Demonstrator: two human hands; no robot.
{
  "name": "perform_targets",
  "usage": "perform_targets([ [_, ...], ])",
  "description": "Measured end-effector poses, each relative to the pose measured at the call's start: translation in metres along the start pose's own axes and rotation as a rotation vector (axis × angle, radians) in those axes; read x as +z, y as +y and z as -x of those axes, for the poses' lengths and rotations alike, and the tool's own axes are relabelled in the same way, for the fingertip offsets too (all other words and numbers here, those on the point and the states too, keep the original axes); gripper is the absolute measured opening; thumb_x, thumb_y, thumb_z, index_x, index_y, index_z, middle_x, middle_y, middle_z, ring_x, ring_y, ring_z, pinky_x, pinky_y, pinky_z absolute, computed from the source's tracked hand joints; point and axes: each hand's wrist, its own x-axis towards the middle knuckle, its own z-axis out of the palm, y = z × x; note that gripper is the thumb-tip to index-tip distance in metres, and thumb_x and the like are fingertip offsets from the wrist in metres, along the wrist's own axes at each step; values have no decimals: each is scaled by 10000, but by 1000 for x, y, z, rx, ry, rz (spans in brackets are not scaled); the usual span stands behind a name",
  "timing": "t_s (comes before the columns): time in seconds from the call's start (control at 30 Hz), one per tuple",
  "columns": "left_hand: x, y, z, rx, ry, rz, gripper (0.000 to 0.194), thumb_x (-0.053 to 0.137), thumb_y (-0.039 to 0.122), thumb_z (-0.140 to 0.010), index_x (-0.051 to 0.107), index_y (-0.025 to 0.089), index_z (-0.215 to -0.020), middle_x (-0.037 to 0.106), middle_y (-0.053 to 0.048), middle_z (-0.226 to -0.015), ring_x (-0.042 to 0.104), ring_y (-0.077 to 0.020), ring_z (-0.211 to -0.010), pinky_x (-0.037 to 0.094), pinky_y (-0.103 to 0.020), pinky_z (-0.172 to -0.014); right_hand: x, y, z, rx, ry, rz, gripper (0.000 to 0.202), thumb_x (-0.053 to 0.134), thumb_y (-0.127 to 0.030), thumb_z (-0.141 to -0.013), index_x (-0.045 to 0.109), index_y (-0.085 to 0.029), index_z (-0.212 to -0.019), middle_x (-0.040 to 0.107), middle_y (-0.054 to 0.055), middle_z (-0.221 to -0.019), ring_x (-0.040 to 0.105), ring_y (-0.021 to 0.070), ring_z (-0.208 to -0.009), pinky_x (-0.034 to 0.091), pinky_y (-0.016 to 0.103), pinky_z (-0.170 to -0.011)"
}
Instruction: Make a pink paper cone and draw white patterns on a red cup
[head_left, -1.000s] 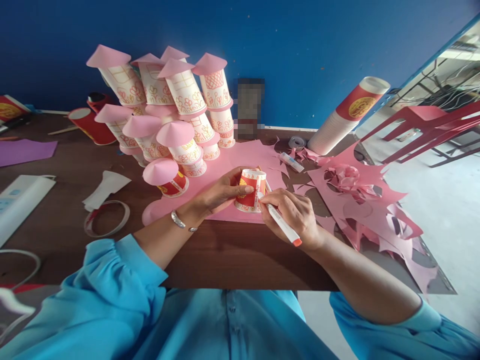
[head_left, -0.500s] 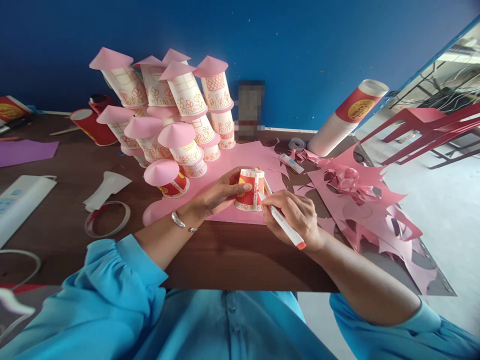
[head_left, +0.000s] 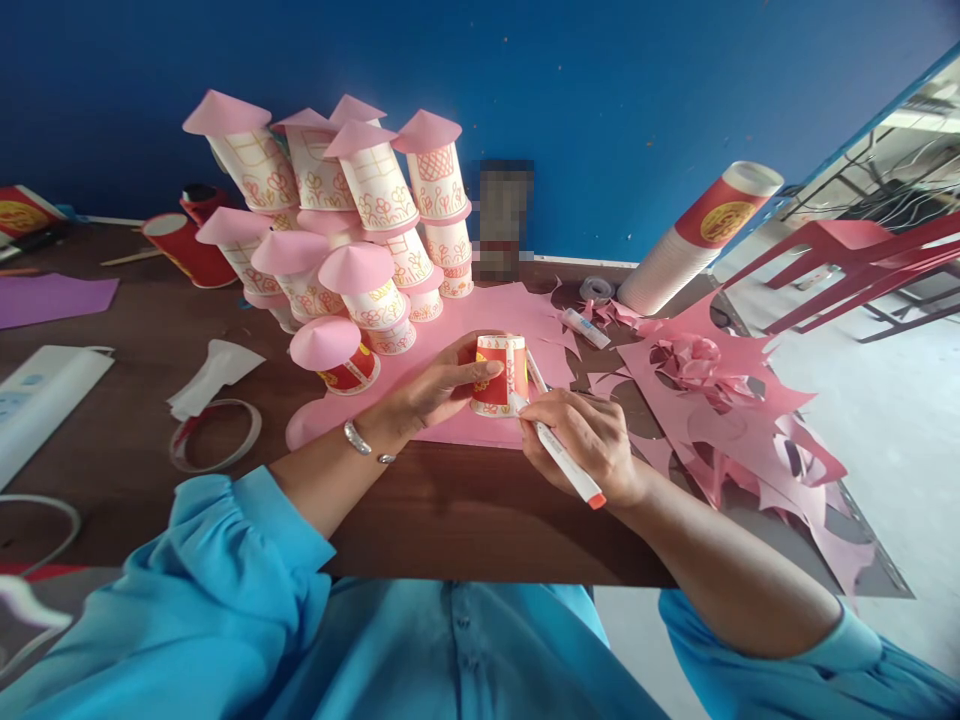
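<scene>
A red and white paper cup (head_left: 491,398), upside down with small drawn marks on its white bands, is gripped by my left hand (head_left: 442,385), thumb across its front. My right hand (head_left: 585,440) is closed around a white marker (head_left: 568,465) with an orange-red end cap, its tip touching or very near the cup's lower right side. Under both lies a pink paper sheet (head_left: 499,318). To the left stand several decorated cup towers (head_left: 382,190) with pink cone roofs, and a red cup (head_left: 350,371) with a pink cone.
Pink paper scraps (head_left: 735,400) spread on the right, near a glue tube (head_left: 585,328) and a tall leaning cup stack (head_left: 675,265). White tape roll (head_left: 178,447), power strip (head_left: 45,405) and purple paper (head_left: 56,300) lie left. A red stool (head_left: 844,240) stands beyond.
My right hand and the marker have shifted slightly left, with the tip lower on the cup. The cup is turned a little in my left hand. The whole view has moved slightly.
</scene>
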Motion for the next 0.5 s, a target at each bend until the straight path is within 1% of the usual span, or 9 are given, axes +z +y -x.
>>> perform_targets([
  [0.13,1,1,1,1,-12,-34,452,939,382,-903,759,205,-1278,826,-87,-1082,788,-233,-950,604,-359,-874,2,1,2,6,-1,10,193,664,-64,-1000,625,-236,-1079,765,-13,-793,718,144,-612,572,258,-583],
  [0.27,4,3,2,7,-22,-62,449,936,410,-907,766,194,-1263,828,-90,-1061,783,-231,-938,598,-350,-855,3,2,3,14,-6,26,210,677,-68,-996,634,-244,-1102,779,-20,-822,737,141,-641,583,250,-594],
  [0.5,7,5,1,3,-22,-29,427,962,365,-883,774,207,-1233,829,-70,-1051,778,-214,-915,602,-343,-864,6,3,5,21,-2,25,185,656,-64,-1022,621,-235,-1084,784,-4,-836,726,140,-636,568,252,-583],
])
